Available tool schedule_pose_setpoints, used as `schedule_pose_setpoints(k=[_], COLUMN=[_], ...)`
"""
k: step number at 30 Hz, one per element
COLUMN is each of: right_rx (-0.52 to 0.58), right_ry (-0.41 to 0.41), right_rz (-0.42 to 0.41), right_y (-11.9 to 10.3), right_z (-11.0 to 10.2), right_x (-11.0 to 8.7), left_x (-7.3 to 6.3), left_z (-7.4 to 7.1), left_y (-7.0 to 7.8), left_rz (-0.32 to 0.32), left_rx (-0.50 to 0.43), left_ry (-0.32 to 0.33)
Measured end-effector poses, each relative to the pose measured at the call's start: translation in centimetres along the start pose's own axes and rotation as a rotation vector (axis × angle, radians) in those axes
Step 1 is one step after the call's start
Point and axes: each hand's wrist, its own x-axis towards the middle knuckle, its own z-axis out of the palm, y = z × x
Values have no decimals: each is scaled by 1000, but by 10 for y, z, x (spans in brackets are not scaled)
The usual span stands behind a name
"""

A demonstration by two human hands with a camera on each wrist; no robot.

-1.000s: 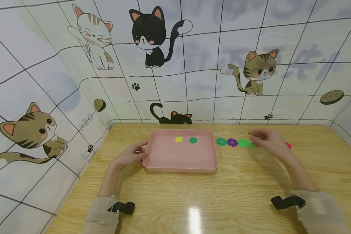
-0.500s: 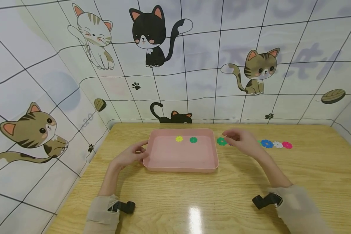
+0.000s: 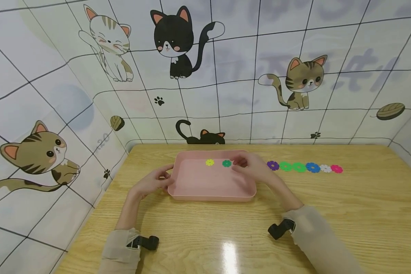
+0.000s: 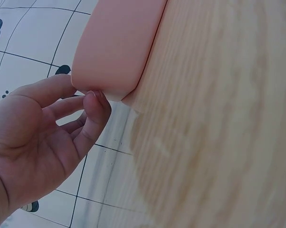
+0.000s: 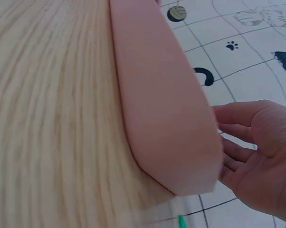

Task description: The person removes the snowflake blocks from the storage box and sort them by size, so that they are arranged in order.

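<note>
A shallow pink tray (image 3: pixel 209 186) lies on the wooden table. My left hand (image 3: pixel 152 182) grips its left end, fingertips at the end wall in the left wrist view. Inside the tray, near its back wall, are a yellow flower-shaped disc (image 3: pixel 209 162) and a teal flower-shaped disc (image 3: pixel 227 163). My right hand (image 3: pixel 253 168) is over the tray's right part, fingers bent, fingertips close to the teal disc. In the right wrist view the tray wall covers its fingertips; I cannot tell whether they pinch something.
Right of the tray runs a row of flower discs: purple (image 3: pixel 273 165), two green (image 3: pixel 292 166), blue (image 3: pixel 313 167), white (image 3: pixel 325 168) and pink (image 3: pixel 336 168). A cat-patterned wall (image 3: pixel 239 125) stands behind the table (image 3: pixel 191 228).
My right hand has moved left from above the disc row to over the tray, uncovering several discs. My left hand, the tray and its two visible discs have stayed put.
</note>
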Motion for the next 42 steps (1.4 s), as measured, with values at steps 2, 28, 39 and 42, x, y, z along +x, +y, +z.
schedule_pose_setpoints(k=[2, 28, 39, 42], right_rx=[-18, -154, -207, -185], right_ry=[5, -27, -55, -51], right_rz=[21, 158, 150, 161], right_y=[2, 8, 11, 10], right_z=[6, 31, 36, 36], right_x=[5, 39, 40, 39], left_x=[0, 1, -1, -1], left_z=[0, 1, 1, 1], left_y=[0, -2, -2, 0], left_rz=[2, 5, -1, -5], left_rx=[0, 24, 13, 10], left_ry=[-3, -6, -5, -4])
